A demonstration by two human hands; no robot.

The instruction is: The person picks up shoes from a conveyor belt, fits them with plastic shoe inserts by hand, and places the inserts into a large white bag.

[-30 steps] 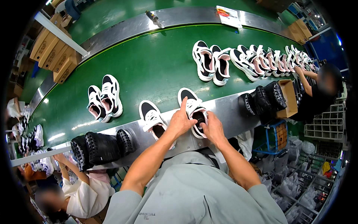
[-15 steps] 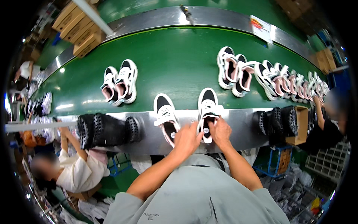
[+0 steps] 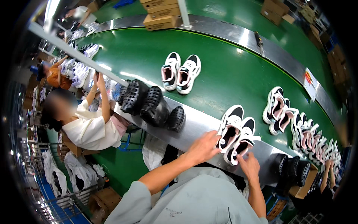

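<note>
In front of me two black-and-white sneakers with pink lining stand side by side, toes pointing away, straddling the steel ledge and the green belt. Curled against the heel side of the left sneaker (image 3: 230, 125) is my left hand (image 3: 204, 148), its fingers closed there. My right hand (image 3: 250, 166) pinches the heel of the right sneaker (image 3: 244, 140). Farther left on the belt stands another matching pair of sneakers (image 3: 182, 72). More of the same kind (image 3: 278, 108) line up to the right.
Black studded shoe forms (image 3: 153, 106) sit on the steel ledge (image 3: 197, 123) to my left, others (image 3: 292, 168) to my right by a cardboard box (image 3: 304, 183). A co-worker in a cream top (image 3: 89, 128) works at left; another's hands (image 3: 330, 164) show at right. Boxes (image 3: 160, 16) stand beyond the green belt (image 3: 216, 89).
My view has swung to the left. The two sneakers, apart before, now stand close together. My right hand has come out of the right sneaker's opening to its heel.
</note>
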